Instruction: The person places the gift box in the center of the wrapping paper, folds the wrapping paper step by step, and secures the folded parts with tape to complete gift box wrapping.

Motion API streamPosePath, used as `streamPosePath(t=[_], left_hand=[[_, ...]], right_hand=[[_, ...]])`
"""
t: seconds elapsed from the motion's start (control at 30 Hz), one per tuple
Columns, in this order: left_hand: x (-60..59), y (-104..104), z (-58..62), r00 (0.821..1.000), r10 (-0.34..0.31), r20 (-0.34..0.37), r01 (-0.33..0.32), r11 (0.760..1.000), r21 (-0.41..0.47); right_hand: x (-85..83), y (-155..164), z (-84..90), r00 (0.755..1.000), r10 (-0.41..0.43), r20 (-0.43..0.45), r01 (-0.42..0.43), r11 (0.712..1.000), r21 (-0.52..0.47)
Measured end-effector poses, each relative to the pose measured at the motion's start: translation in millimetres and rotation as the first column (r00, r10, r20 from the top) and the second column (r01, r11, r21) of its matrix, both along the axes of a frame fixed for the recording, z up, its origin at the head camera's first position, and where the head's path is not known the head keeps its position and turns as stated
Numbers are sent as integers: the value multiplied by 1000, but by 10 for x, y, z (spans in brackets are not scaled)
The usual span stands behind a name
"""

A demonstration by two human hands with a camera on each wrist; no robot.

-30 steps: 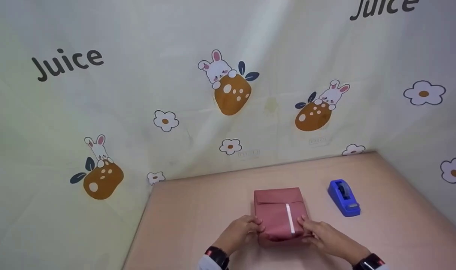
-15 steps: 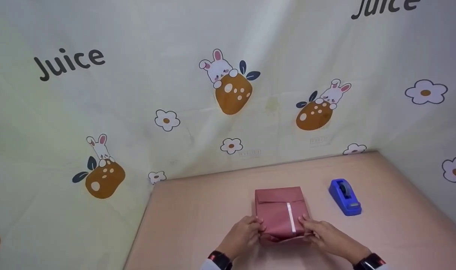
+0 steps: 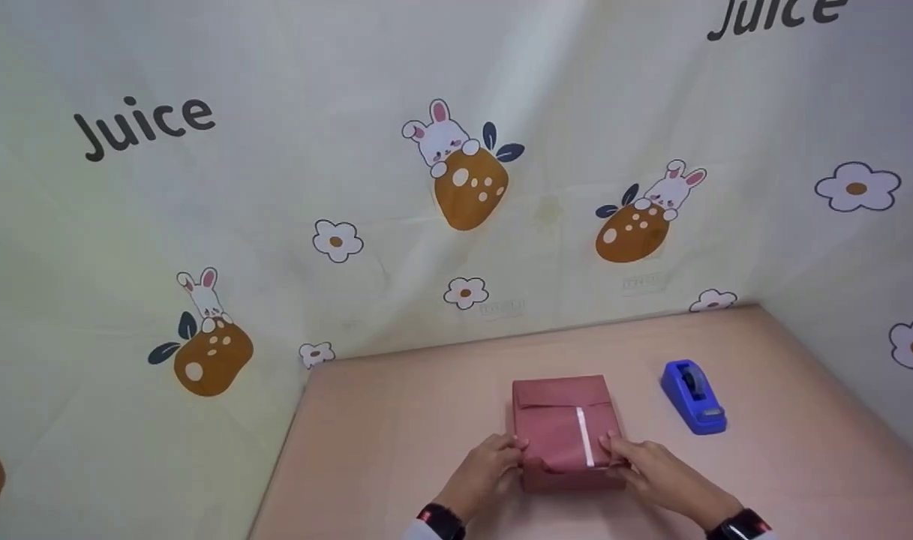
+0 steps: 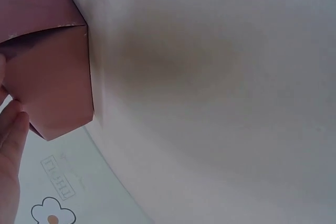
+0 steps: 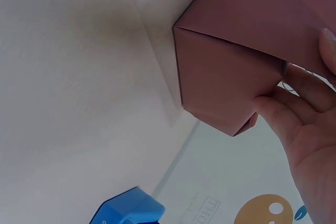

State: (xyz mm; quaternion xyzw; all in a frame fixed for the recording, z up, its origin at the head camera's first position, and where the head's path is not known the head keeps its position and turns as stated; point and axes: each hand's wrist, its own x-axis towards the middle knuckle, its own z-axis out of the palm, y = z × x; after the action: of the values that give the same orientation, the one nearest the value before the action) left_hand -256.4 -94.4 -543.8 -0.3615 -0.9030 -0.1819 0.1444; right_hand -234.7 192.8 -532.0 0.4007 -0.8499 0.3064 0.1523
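Hands unmoved on wrapped box

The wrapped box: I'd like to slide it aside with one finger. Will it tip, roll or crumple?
The wrapped box looks low and flat-sided on the table, so it would probably slide rather than tip or roll. Its corners stay sharp under the left hand and right hand, which suggests something stiff inside. The near paper flap seems untaped and may lift.
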Motion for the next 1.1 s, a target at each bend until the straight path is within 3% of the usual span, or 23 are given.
streamPosePath(t=[0.17, 0.33, 0.43, 0.53, 0.67, 0.77, 0.87, 1.0, 1.1], left_hand=[[18, 33, 14, 1000, 11, -7, -11, 1000, -28], [61, 25, 95, 996, -3, 94, 8, 998, -55], [96, 46, 120, 991, 21, 134, -14, 999, -52], [112, 95, 100, 995, 63, 83, -61, 998, -28], [95, 144, 62, 992, 120, 48, -124, 989, 82], [76, 159, 41, 985, 140, 104, -155, 975, 160], [59, 173, 22, 977, 149, 152, -177, 965, 193], [38, 198, 9, 961, 169, 219, -223, 941, 253], [24, 221, 4, 943, 177, 282, -267, 908, 323]], right_hand=[[12, 5, 25, 999, -29, 40, 29, 999, 17], [8, -24, 43, 995, -91, 39, 90, 995, 34], [5, -40, 52, 990, -126, 58, 123, 992, 37], [3, -61, 41, 985, -158, 70, 156, 987, 31], [-2, -106, -18, 972, -233, -14, 233, 972, -12], [-3, -131, -78, 941, -337, -34, 334, 940, -74], [-1, -147, -128, 898, -434, 71, 440, 887, -138], [-11, -178, -186, 816, -517, 257, 569, 796, -205], [-21, -211, -240, 780, -553, 293, 623, 732, -276]])
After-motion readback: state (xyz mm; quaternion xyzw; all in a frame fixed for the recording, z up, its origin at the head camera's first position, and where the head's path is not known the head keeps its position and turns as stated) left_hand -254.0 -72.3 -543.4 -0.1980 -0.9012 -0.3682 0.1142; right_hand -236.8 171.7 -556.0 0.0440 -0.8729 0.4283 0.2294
